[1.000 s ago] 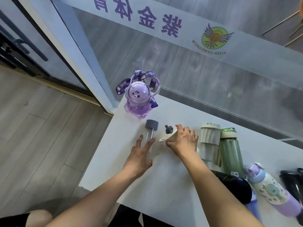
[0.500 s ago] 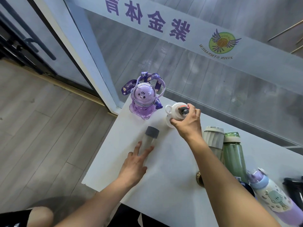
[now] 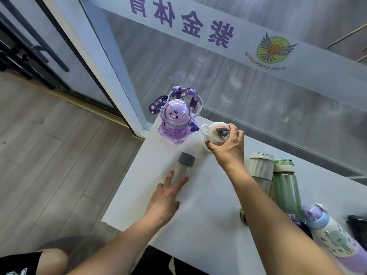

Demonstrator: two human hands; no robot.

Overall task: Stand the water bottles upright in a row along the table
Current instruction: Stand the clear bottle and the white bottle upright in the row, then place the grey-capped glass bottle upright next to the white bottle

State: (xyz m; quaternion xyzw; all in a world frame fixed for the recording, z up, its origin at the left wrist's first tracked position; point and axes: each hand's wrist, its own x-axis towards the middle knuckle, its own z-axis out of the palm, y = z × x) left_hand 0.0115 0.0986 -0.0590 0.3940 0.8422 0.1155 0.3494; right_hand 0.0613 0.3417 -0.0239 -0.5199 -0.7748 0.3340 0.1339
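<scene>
A purple bear-shaped bottle point(image 3: 174, 124) with a lanyard stands upright at the far left corner of the white table point(image 3: 202, 205). Just right of it my right hand point(image 3: 228, 147) grips a white bottle point(image 3: 213, 132) with a loop handle, held upright from above. A clear bottle point(image 3: 182, 167) with a grey cap lies on the table, and my left hand point(image 3: 164, 197) rests on its lower end with fingers spread. A pale ribbed bottle point(image 3: 261, 171), a green bottle point(image 3: 286, 187) and a lilac-and-white bottle point(image 3: 333, 237) lie at the right.
A glass wall point(image 3: 238, 86) with purple lettering runs directly behind the table. The table's left edge drops to a wooden floor point(image 3: 49, 155). A dark bottle point(image 3: 301, 229) lies partly hidden under my right arm, and a black object point(image 3: 357, 225) sits at the right edge.
My right hand lifted the white bottle off the table, turned it upright and carried it back beside the purple bottle. My left hand stayed on the clear bottle.
</scene>
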